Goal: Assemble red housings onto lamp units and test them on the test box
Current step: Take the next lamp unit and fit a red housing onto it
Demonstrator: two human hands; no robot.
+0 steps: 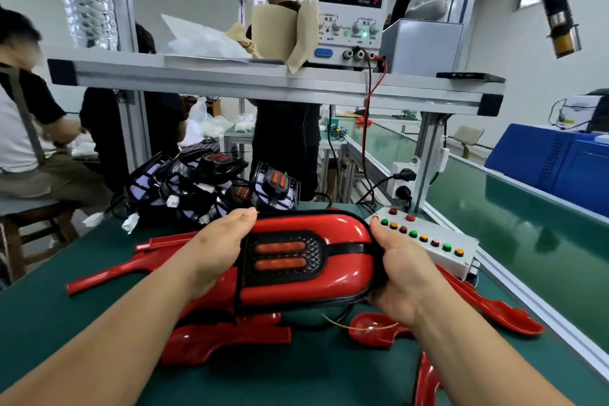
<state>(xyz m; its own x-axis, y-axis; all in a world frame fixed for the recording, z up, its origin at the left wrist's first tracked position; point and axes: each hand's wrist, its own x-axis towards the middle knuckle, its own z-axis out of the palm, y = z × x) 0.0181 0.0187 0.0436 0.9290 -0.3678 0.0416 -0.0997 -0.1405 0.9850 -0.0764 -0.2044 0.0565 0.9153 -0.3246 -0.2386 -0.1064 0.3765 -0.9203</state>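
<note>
I hold an assembled lamp with a red housing [342,260] above the green mat, its black insert with two orange lenses facing up. My left hand [214,247] grips its left end, thumb along the top edge. My right hand [400,270] grips its rounded right end. The test box [438,249], grey with a row of green, orange and red buttons, stands just behind my right hand. Several loose red housings [214,339] lie on the mat under and around the lamp. A pile of bare black lamp units [211,189] sits behind my left hand.
A power supply [349,13] reading 0.000 and 12.0 stands on the aluminium shelf [263,82], red and black leads hanging down. A black hose [557,6] hangs at upper right. A green conveyor [514,217] runs along the right. Other persons work at the left and behind.
</note>
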